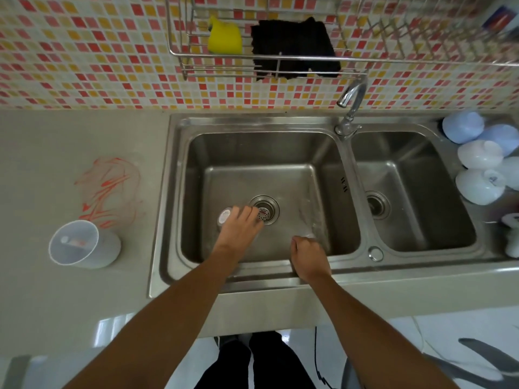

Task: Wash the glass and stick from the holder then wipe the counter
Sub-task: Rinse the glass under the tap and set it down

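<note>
Glass (226, 217) mostly hidden under left hand (240, 224); right hand (309, 258) fingers curled away, content unclear; bottles (477, 164) cut by edge.

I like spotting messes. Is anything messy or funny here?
Yes. Red smears streak the counter left of the sink, just behind the white holder. They look like a spill nobody has wiped.

Glass (226, 217): clear, on its side in sink basin, frame centre. Holder (81, 245): white, tilted, worktop lower left, red-tipped stick (73, 242) inside.
</note>
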### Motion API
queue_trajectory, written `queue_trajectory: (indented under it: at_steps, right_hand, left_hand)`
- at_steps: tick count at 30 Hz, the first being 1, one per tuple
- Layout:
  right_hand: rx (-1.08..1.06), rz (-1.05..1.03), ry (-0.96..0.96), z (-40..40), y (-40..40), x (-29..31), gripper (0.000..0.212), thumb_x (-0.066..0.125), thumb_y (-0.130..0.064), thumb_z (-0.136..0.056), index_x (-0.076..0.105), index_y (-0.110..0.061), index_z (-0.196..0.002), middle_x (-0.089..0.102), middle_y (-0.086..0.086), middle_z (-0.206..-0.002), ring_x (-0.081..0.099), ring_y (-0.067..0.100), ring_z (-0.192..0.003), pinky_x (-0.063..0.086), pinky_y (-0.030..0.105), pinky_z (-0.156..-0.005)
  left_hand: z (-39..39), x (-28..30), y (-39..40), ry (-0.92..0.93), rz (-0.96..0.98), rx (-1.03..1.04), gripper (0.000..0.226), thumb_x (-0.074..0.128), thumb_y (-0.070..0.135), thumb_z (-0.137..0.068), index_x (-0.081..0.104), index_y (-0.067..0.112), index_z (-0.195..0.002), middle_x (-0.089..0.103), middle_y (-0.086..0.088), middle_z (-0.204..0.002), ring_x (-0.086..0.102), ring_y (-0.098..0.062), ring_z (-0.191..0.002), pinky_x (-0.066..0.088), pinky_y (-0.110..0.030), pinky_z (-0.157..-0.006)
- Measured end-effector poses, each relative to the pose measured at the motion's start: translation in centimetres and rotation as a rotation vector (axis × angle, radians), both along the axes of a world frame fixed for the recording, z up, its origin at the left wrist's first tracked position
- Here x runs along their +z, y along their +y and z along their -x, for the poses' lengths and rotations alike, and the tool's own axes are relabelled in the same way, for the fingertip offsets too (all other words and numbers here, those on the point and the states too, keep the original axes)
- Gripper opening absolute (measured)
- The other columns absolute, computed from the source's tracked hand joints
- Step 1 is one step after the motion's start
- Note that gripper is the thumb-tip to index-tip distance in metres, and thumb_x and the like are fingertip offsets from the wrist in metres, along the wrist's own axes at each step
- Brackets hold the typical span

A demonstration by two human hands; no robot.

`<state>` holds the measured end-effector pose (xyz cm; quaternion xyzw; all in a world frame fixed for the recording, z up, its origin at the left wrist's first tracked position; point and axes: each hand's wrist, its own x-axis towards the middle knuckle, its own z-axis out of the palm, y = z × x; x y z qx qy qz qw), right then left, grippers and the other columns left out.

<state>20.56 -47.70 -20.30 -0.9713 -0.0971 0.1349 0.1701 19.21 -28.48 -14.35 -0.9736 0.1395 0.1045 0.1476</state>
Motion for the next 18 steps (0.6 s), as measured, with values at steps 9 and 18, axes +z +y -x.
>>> queue_trajectory:
  at_steps: [9,18]
  right_hand:
    - [0.020,0.002,0.028,0.2,-0.3,0.2,0.023,0.044,-0.018,-0.098,0.063,-0.008,-0.087,0.067,0.008,-0.082,0.053,0.018,-0.066,0.038,0.023,-0.062]
    - [-0.235,-0.348,0.187,-0.9,-0.1,0.5,0.020,0.050,-0.014,-0.096,0.065,-0.010,-0.108,0.067,0.011,-0.096,0.062,0.027,-0.091,0.045,0.030,-0.078]
  left_hand:
    - [0.6,1.0,0.4,-0.184,0.140,0.140,0.055,0.066,0.017,-0.080,0.042,0.024,-0.129,0.044,-0.012,-0.129,0.046,-0.030,-0.117,0.035,-0.045,-0.101]
    - [5.7,3.5,3.2,-0.345,1.204,0.808,0.088,0.085,0.046,-0.062,0.041,0.030,-0.136,0.042,0.004,-0.132,0.049,-0.012,-0.117,0.044,-0.031,-0.101]
